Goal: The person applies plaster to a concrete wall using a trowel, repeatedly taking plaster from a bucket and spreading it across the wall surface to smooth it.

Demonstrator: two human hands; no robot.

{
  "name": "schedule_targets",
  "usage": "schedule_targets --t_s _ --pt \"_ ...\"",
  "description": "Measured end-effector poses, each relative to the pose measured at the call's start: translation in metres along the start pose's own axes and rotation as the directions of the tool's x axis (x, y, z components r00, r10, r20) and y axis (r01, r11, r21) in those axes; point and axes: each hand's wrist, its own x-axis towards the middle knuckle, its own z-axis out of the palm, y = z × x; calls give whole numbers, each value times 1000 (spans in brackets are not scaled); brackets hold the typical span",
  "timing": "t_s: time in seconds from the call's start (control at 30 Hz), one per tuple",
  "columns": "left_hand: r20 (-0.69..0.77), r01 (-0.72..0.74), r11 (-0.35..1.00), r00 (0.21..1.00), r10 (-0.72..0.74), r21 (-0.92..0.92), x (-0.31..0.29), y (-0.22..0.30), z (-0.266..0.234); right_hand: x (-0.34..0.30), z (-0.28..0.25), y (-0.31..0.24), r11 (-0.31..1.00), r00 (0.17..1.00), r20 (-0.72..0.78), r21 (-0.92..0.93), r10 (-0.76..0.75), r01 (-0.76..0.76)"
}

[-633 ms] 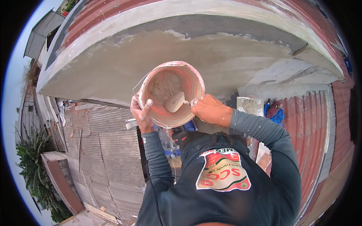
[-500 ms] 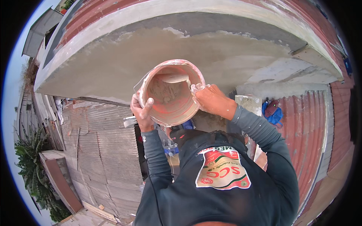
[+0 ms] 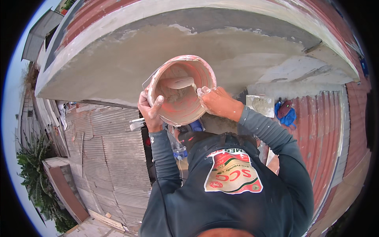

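Observation:
A round orange bucket, smeared with grey mortar, is tilted toward me in front of a wet plastered concrete ledge. My left hand grips the bucket's left rim, thumb inside. My right hand is at the right rim and holds a pale tool that reaches across the inside of the bucket. Grey mortar clings to the bucket's inner wall.
A plaster-covered flat board and a blue and red bundle lie on the red corrugated roof at the right. Grey corrugated roofing drops away at the lower left. A clear bottle shows below the bucket.
The bucket has tipped further toward me. My right hand has moved from outside the rim to the rim's edge, and the tool has shifted up across the bucket's inside.

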Motion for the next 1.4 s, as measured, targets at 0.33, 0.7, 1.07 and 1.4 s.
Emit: schedule_targets --t_s 0.33,0.7,1.07,1.4 --pt "-22 6 1000 1000 -6 3 -5 -4 3 -10 2 1 998 998 -5 -13 58 -58" --pt "-4 -19 1000 1000 19 5 -1 -6 6 -4 10 0 1000 1000 -21 -11 10 -10" --pt "-18 -34 999 999 34 -8 -1 -11 1 -3 0 7 992 996 10 -88 89 -87" --pt "-8 -34 999 999 34 33 -4 -5 13 -9 -2 -2 992 987 -112 -33 114 -118"
